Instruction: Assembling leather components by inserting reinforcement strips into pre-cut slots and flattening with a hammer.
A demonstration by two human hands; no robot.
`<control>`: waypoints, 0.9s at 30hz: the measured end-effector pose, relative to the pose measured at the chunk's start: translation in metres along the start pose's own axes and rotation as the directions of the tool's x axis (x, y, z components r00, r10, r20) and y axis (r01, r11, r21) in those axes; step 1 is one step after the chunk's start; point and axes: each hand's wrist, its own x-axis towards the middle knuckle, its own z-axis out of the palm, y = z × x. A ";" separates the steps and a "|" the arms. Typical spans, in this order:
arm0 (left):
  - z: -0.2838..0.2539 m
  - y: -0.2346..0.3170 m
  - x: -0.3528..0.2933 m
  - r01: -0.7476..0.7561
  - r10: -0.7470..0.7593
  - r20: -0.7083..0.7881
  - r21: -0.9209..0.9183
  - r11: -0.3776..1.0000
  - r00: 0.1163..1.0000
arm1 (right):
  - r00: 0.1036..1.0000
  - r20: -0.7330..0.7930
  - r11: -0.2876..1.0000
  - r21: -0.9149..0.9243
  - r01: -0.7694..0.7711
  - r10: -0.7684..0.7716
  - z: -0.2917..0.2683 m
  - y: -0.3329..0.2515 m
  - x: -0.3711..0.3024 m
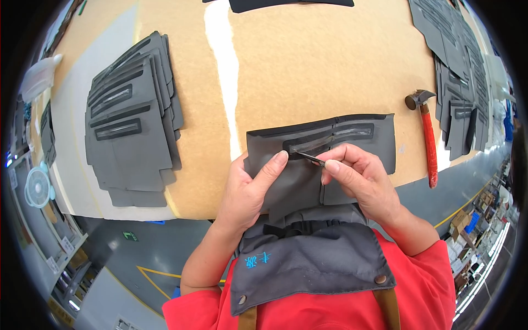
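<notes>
A dark grey sheet-material panel (383, 148) lies at the table's front edge, its near part hanging toward my lap. Across it runs a long black-bordered slot (352, 132) with a shiny strip inside. My left hand (246, 190) grips the panel's left side, thumb on top beside the slot's left end and fingers hidden underneath. Between the thumb and fingers of my right hand (360, 175) is a slim, dark, pointed metal tool (312, 159), tweezers-like. Its tip touches the slot's left end, close to my left thumb.
A stack of similar grey panels (129, 148) lies at the left, and more panels (459, 82) are piled at the right. A hammer with a red handle (428, 146) rests right of my panel. Black material (291, 4) sits at the far edge. A small fan (39, 187) stands at far left.
</notes>
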 end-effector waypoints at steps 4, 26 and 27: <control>0.001 -0.001 -0.003 -0.033 0.035 -0.015 0.119 0.992 0.999 | 1.000 0.004 0.999 -0.036 0.004 -0.004 0.000 -0.003 0.002; 0.002 -0.004 -0.007 -0.060 0.066 -0.035 0.160 0.985 0.997 | 0.999 -0.036 0.999 0.044 0.021 -0.019 0.007 0.008 0.006; 0.002 -0.004 -0.007 -0.061 0.067 -0.035 0.167 0.984 0.997 | 0.999 -0.034 0.999 0.048 0.022 -0.020 0.006 0.008 0.007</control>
